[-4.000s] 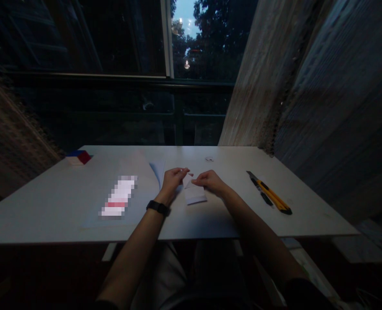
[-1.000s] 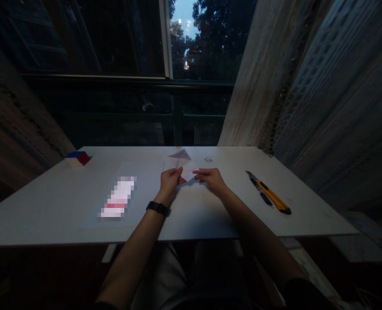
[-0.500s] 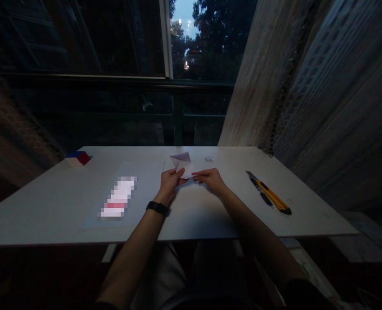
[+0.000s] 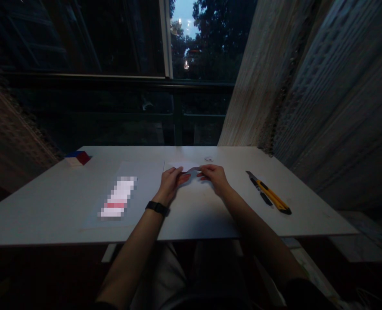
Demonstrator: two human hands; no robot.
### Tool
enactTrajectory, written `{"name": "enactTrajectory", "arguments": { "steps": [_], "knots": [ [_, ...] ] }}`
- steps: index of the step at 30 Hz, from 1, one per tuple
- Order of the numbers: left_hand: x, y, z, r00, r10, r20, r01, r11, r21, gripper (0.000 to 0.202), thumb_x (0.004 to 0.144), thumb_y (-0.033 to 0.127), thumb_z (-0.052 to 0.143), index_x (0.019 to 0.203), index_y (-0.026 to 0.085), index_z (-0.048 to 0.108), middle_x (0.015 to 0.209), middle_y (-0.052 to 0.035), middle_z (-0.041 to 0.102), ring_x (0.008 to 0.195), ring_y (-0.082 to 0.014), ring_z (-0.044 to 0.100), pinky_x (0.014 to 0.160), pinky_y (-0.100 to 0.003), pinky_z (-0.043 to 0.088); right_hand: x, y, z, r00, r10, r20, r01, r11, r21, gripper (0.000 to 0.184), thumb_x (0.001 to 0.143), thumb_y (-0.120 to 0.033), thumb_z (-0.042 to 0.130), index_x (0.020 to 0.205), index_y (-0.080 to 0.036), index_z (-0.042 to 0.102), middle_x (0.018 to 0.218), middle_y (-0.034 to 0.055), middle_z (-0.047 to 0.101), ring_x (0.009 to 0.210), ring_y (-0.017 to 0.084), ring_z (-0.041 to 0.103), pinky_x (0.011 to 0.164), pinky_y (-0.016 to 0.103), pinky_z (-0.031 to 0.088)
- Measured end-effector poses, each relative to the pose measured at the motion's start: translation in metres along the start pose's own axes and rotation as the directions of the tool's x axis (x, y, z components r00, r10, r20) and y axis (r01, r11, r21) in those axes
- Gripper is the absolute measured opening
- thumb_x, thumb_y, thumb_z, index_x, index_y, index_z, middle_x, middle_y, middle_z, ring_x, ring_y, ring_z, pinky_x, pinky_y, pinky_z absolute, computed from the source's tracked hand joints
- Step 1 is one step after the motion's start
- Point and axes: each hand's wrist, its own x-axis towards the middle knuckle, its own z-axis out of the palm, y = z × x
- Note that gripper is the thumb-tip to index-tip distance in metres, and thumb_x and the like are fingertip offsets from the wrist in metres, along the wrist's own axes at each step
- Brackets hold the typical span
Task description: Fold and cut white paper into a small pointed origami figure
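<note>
Between my two hands is a small piece of folded white paper (image 4: pixel 191 165), seen nearly edge-on above the table. My left hand (image 4: pixel 171 181) pinches its left side between thumb and fingers, and a dark watch sits on that wrist. The right side of the paper is pinched by my right hand (image 4: pixel 214 174), its lower fingers slightly curled beneath. Just beyond the right hand lies a small pale object (image 4: pixel 209 159), too small to name.
On the white table (image 4: pixel 191 219), a sheet of paper (image 4: pixel 145 185) with a blurred-out patch lies left of my hands. A cube with coloured faces (image 4: pixel 77 158) rests at the far left. To the right lie a yellow utility knife (image 4: pixel 274 199) and a black one (image 4: pixel 263 194).
The folded paper has tilted from showing its pointed face to lying nearly edge-on. My right hand has moved slightly up and now grips its right side.
</note>
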Motion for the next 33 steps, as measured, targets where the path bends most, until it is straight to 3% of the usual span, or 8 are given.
{"name": "enactTrajectory", "arguments": {
  "steps": [4, 8, 13, 15, 18, 23, 27, 33],
  "knots": [
    [0.000, 0.000, -0.001, 0.998, 0.069, 0.002, -0.070, 0.997, 0.016, 0.024, 0.062, 0.014, 0.069, 0.077, 0.014, 0.051, 0.062, -0.0008, 0.061, 0.056, -0.0155, 0.064, 0.056, -0.027, 0.054, -0.001, -0.003, -0.002, 0.998, 0.011, 0.064, -0.010, 1.000, -0.014, 0.030, 0.054, -0.036, 0.077, 0.070, -0.013, 0.066, 0.064, 0.0053, 0.066, 0.060, 0.016, 0.065, 0.050, 0.023, 0.051],
    [0.000, -0.004, -0.002, 0.996, 0.081, -0.034, -0.078, 0.992, 0.095, 0.022, 0.061, 0.021, 0.070, 0.065, 0.013, 0.050, 0.053, 0.0000, 0.058, 0.047, -0.0123, 0.059, 0.050, -0.023, 0.051, -0.003, -0.002, 0.002, 0.994, 0.052, 0.101, -0.052, 0.999, 0.003, 0.033, 0.060, -0.041, 0.071, 0.076, -0.013, 0.065, 0.066, 0.0054, 0.066, 0.061, 0.017, 0.065, 0.053, 0.025, 0.052],
    [0.006, -0.011, -0.005, 0.993, 0.115, -0.006, -0.112, 0.975, 0.193, 0.023, 0.059, 0.025, 0.072, 0.069, 0.012, 0.056, 0.060, -0.0019, 0.061, 0.055, -0.0129, 0.060, 0.058, -0.027, 0.051, -0.002, 0.008, 0.005, 0.997, -0.033, -0.074, 0.013, 0.969, -0.246, 0.023, 0.063, -0.032, 0.066, 0.078, -0.016, 0.062, 0.064, 0.0014, 0.063, 0.057, 0.015, 0.060, 0.056, 0.028, 0.050],
    [0.009, -0.012, -0.007, 0.983, 0.180, -0.027, -0.169, 0.958, 0.234, 0.030, 0.058, 0.023, 0.072, 0.083, 0.012, 0.060, 0.070, -0.0039, 0.065, 0.062, -0.0136, 0.061, 0.064, -0.028, 0.050, -0.003, 0.009, 0.004, 0.976, -0.179, -0.124, 0.092, 0.855, -0.510, 0.019, 0.069, -0.027, 0.059, 0.083, -0.017, 0.062, 0.064, 0.0007, 0.061, 0.059, 0.015, 0.059, 0.058, 0.028, 0.047],
    [0.014, -0.012, -0.009, 0.956, 0.291, -0.033, -0.271, 0.923, 0.275, 0.048, 0.056, 0.021, 0.074, 0.101, 0.014, 0.058, 0.084, -0.0078, 0.067, 0.074, -0.0160, 0.063, 0.072, -0.031, 0.049, -0.006, 0.004, 0.000, 0.922, -0.375, -0.100, 0.143, 0.569, -0.810, 0.025, 0.079, -0.021, 0.046, 0.102, -0.017, 0.056, 0.071, 0.0034, 0.063, 0.067, 0.018, 0.059, 0.063, 0.029, 0.043],
    [0.011, -0.009, -0.008, 0.948, 0.307, 0.086, -0.319, 0.907, 0.276, 0.050, 0.056, 0.017, 0.071, 0.105, 0.016, 0.059, 0.099, -0.0111, 0.065, 0.087, -0.0191, 0.062, 0.080, -0.034, 0.047, -0.010, -0.004, -0.004, 0.903, -0.420, 0.091, 0.201, 0.226, -0.953, 0.031, 0.087, -0.021, 0.036, 0.117, -0.018, 0.046, 0.097, 0.0102, 0.065, 0.076, 0.022, 0.061, 0.066, 0.029, 0.039],
    [0.004, -0.010, -0.004, 0.969, 0.206, 0.138, -0.242, 0.909, 0.340, 0.037, 0.055, 0.012, 0.071, 0.092, 0.014, 0.066, 0.091, -0.0109, 0.067, 0.080, -0.0185, 0.063, 0.073, -0.029, 0.048, -0.010, -0.004, -0.003, 0.879, -0.429, 0.209, 0.336, 0.246, -0.909, 0.031, 0.088, -0.028, 0.039, 0.116, -0.019, 0.047, 0.095, 0.0093, 0.066, 0.081, 0.021, 0.060, 0.069, 0.027, 0.039],
    [-0.002, -0.016, -0.003, 0.969, -0.011, 0.248, -0.082, 0.929, 0.360, 0.036, 0.050, 0.017, 0.079, 0.082, 0.008, 0.065, 0.068, -0.0078, 0.066, 0.057, -0.0137, 0.060, 0.057, -0.025, 0.048, -0.013, -0.001, 0.004, 0.868, -0.481, 0.119, 0.365, 0.458, -0.810, 0.030, 0.082, -0.033, 0.050, 0.109, -0.020, 0.051, 0.084, 0.0050, 0.064, 0.079, 0.019, 0.059, 0.075, 0.029, 0.040]
  ]
}}
